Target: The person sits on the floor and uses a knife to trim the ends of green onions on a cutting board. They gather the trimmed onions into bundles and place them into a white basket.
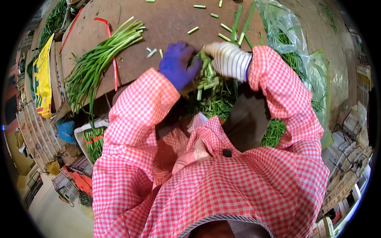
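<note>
At the near edge of the round brown table (pixel 154 59), my two gloved hands are close together over a clump of pale green cut stem pieces (pixel 208 79). My left hand (pixel 179 64), in a purple-blue glove and slightly blurred, curls its fingers against the clump's left side. On the other side, my right hand (pixel 228 59), in a white glove with dark stripes, closes over its top. Its fingertips are partly hidden. Below the clump lies a heap of loose green leaves (pixel 216 104). A neat bunch of long green garlic chives (pixel 104 57), pale ends outward, rests left of my hands.
A red ribbon (pixel 115 73) runs under the bunch. Short stem bits (pixel 193 30) are scattered on the table. Clear plastic bags with greens (pixel 291 43) lie on the right. A white container of tied greens (pixel 93 139) stands at lower left. Stacked cardboard (pixel 37 123) lines the left.
</note>
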Demonstrator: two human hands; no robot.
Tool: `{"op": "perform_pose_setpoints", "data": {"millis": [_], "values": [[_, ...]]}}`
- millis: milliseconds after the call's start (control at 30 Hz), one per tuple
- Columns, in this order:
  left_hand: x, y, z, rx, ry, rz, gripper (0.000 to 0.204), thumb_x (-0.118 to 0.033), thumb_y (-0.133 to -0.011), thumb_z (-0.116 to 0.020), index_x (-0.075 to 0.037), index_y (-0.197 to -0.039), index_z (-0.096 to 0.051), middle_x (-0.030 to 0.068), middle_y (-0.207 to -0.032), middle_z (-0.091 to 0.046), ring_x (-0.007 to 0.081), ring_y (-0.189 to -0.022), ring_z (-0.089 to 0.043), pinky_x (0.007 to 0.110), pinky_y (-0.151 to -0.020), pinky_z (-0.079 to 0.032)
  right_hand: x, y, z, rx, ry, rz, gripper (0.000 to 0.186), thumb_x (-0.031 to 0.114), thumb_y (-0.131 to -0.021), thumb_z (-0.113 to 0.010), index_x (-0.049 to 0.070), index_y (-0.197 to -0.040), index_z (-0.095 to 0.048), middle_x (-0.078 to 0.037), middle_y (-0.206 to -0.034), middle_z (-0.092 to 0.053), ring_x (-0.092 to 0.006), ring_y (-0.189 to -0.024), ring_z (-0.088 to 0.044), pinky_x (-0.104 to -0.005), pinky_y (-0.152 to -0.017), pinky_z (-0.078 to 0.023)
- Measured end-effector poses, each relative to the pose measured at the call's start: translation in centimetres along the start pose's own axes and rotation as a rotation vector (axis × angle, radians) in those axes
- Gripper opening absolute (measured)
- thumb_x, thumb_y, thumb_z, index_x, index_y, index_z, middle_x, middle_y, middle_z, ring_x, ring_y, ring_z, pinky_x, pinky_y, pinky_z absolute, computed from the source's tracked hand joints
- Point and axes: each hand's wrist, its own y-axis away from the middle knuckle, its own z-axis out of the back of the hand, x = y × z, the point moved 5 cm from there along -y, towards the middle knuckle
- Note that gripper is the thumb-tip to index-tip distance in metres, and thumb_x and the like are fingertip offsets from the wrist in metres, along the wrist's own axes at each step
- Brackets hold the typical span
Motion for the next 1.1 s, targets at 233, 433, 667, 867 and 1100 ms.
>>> {"op": "perform_pose_setpoints", "data": {"millis": [233,433,667,867,1100], "values": [[-1.6,5.8,4.4,-0.001,0.086,0.033,0.051,-0.025,-0.073,-0.07,-0.004,-0.117,-0.054,0.0203,-0.12,-0.048,0.032,-0.114,-0.046,0.037,-0.096,-0.038,0.9,7.4,-0.7,0.055,-0.178,-0.276,0.02,0.019,-0.079,-0.055,0.006,-0.09,-0.065,-0.015,-0.083,-0.063,-0.0325,-0.08,-0.061,-0.0382,-0.072,-0.048],[6.4,-1.2,3.9,-0.3,-0.422,-0.048,0.052,-0.039,-0.077,-0.061,-0.009,-0.119,-0.054,0.0264,-0.125,-0.043,0.0458,-0.115,-0.039,0.05,-0.098,-0.032,0.8,10.1,3.4,-0.355,-0.346,-0.422,0.016,0.014,-0.081,-0.057,0.004,-0.091,-0.065,-0.014,-0.081,-0.064,-0.027,-0.075,-0.063,-0.0342,-0.07,-0.049],[-1.4,1.5,-1.2,-0.066,-0.082,-0.139,0.058,-0.028,-0.078,-0.063,-0.004,-0.127,-0.044,0.0287,-0.128,-0.037,0.0457,-0.118,-0.036,0.05,-0.099,-0.03,-0.5,12.5,4.0,-0.389,-0.82,-0.693,0.02,0.008,-0.083,-0.054,0.0,-0.099,-0.063,-0.008,-0.077,-0.065,-0.0129,-0.062,-0.06,-0.0251,-0.06,-0.049],[1.5,-11.0,5.1,-0.299,-0.439,-0.072,0.059,-0.042,-0.08,-0.058,-0.012,-0.128,-0.046,0.0273,-0.135,-0.033,0.0433,-0.123,-0.033,0.049,-0.102,-0.029,-0.2,11.8,4.3,-0.426,-0.943,-0.709,0.021,0.006,-0.085,-0.05,-0.001,-0.101,-0.061,-0.009,-0.079,-0.064,-0.0105,-0.061,-0.059,-0.023,-0.056,-0.048],[18.3,-21.7,0.2,-0.219,-0.529,0.331,0.061,-0.06,-0.077,-0.054,-0.024,-0.126,-0.05,0.0189,-0.133,-0.041,0.0389,-0.121,-0.038,0.042,-0.103,-0.029,-1.6,11.3,4.7,-0.487,-1.136,-0.755,0.021,0.007,-0.084,-0.051,0.0,-0.101,-0.062,-0.007,-0.08,-0.064,-0.009,-0.059,-0.058,-0.0203,-0.053,-0.044]]}}
